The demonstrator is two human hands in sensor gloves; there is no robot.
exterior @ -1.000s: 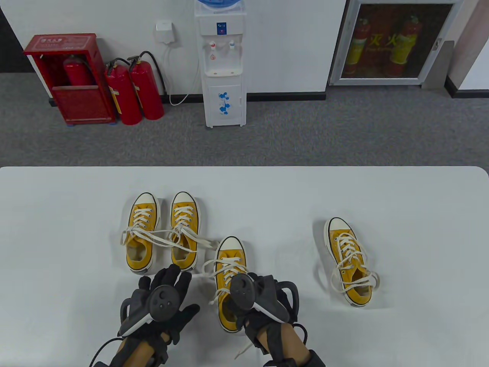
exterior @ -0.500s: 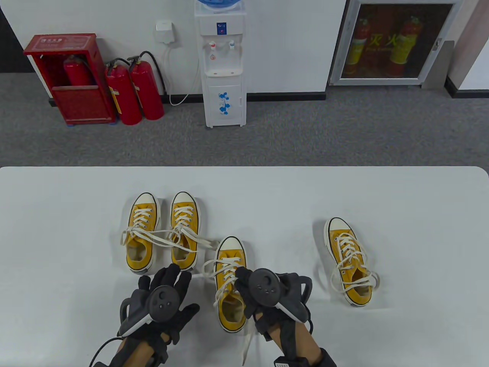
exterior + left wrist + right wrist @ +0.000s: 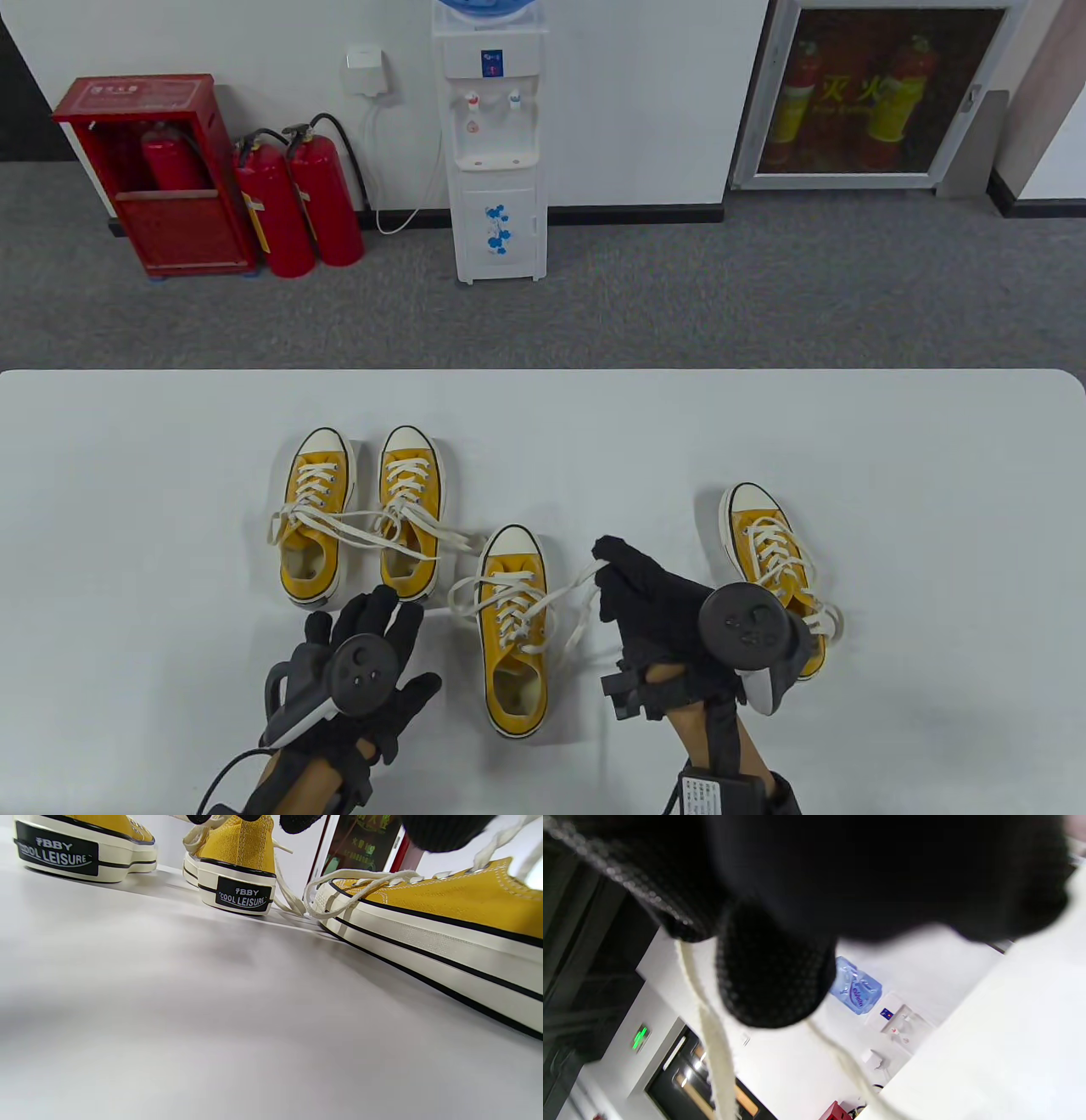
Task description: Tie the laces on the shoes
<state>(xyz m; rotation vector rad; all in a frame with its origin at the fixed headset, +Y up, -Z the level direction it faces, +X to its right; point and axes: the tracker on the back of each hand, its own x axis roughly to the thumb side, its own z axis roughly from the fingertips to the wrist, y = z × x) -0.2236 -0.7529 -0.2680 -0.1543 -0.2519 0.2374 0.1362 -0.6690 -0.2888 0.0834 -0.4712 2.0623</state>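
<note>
Right of the middle shoe (image 3: 512, 628) at lower centre of the table (image 3: 127, 475), the right hand (image 3: 657, 607) has swung out from over that shoe and now pinches its lace (image 3: 570, 590), drawn taut rightward. At lower left, the left hand (image 3: 365, 671) stays flat, fingers spread, holding nothing.

gloved fingers (image 3: 774, 984) pinching white lace (image 3: 715, 1035)
</note>
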